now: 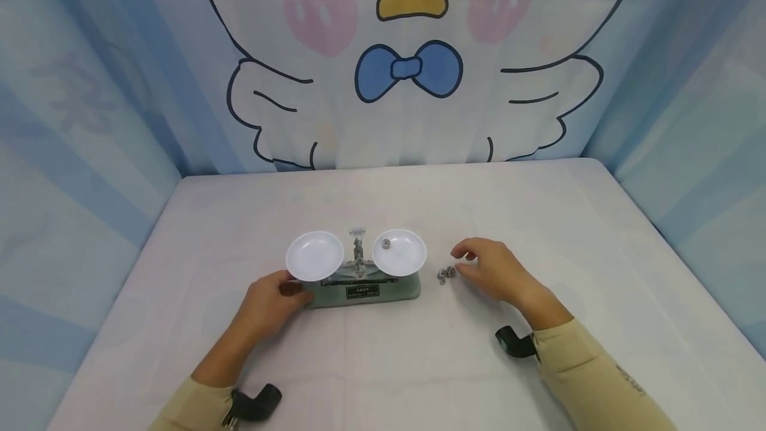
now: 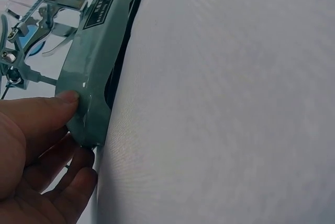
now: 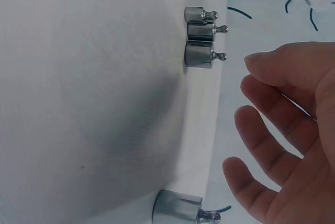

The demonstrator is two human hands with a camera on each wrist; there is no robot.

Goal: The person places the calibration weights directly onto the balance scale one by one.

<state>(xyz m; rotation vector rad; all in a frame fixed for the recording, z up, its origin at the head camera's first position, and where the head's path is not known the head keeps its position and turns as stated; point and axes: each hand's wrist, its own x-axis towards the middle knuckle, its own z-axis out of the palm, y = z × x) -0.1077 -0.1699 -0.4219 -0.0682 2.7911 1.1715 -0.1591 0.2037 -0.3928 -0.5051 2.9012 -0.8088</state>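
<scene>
A balance scale with a green base (image 1: 391,291) and two white pans stands mid-table. My left hand (image 1: 272,301) holds the left end of the base, thumb against the front face and fingers curled around the end. One small metal weight (image 1: 385,243) sits on the right pan (image 1: 407,258). My right hand (image 1: 493,275) hovers over the table to the right, its fingers loosely bent and apart, holding nothing. Just left of its fingertips stand several small knobbed metal weights (image 1: 445,275). In the right wrist view a larger weight (image 3: 178,207) stands apart from three smaller ones.
A pale cloth covers the table (image 1: 359,371). Patterned curtains (image 1: 407,132) close in the back and both sides. Black wrist-worn devices (image 1: 257,403) stick out beside the sleeves (image 1: 592,371). The left pan (image 1: 314,255) overhangs the base near the left hand.
</scene>
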